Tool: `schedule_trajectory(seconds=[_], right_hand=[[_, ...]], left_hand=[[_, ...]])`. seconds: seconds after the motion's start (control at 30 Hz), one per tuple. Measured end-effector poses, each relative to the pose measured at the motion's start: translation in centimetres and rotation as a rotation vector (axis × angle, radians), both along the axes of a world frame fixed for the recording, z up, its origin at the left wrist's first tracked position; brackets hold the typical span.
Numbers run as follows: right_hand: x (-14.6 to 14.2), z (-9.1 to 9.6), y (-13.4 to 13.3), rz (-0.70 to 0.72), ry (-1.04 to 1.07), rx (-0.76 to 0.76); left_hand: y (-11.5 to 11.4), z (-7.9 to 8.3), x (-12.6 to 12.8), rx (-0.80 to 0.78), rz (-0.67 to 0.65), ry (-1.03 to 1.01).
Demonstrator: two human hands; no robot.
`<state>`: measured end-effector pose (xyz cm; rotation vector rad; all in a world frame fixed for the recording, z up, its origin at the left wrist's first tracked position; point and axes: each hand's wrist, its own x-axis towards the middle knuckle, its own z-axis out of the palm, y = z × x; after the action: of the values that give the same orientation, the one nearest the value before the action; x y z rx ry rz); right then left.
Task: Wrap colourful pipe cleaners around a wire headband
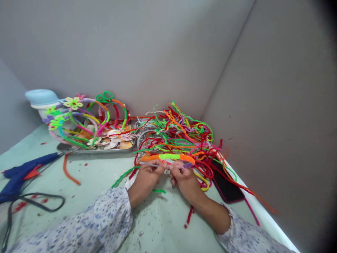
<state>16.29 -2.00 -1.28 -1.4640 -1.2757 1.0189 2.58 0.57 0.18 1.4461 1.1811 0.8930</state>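
Between my two hands is a headband [169,156] wrapped in fuzzy pipe cleaner, orange at both sides and yellow-green in the middle. A thin greyish strip [147,164] sticks out past my left hand [147,177], whose thumb and fingers are pinched together on the band. My right hand [184,179] is closed too, its fingertips meeting the left ones by a purple fuzzy section [187,165]. Fingers cover the part where they meet, so its detail is hidden. A tangle of loose pipe cleaners [181,130] lies just behind the hands.
A metal tray [97,151] holds shells, with several finished headbands [73,103] standing on it. Wire coils [150,137] lie beside it. At left are a blue glue gun [31,167] with its cord and a light-blue-lidded container [43,98]. A dark phone [228,186] rests near the right edge.
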Motion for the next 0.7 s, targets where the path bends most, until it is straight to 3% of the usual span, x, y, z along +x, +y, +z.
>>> schedule_trajectory(seconds=[0.2,0.43,0.7], right_hand=[[0.0,1.1,-0.5,-0.004,-0.160,-0.021],[-0.2,1.0,-0.6,0.013,-0.104,-0.013],[-0.2,-0.2,-0.5,0.045,-0.027,0.033]], left_hand=[[-0.1,-0.7,-0.6,0.034,0.053,0.057],[0.4,-2.1,-1.1,0.011,0.039,0.094],[0.5,-1.9,-0.5,-0.022,0.068,0.088]])
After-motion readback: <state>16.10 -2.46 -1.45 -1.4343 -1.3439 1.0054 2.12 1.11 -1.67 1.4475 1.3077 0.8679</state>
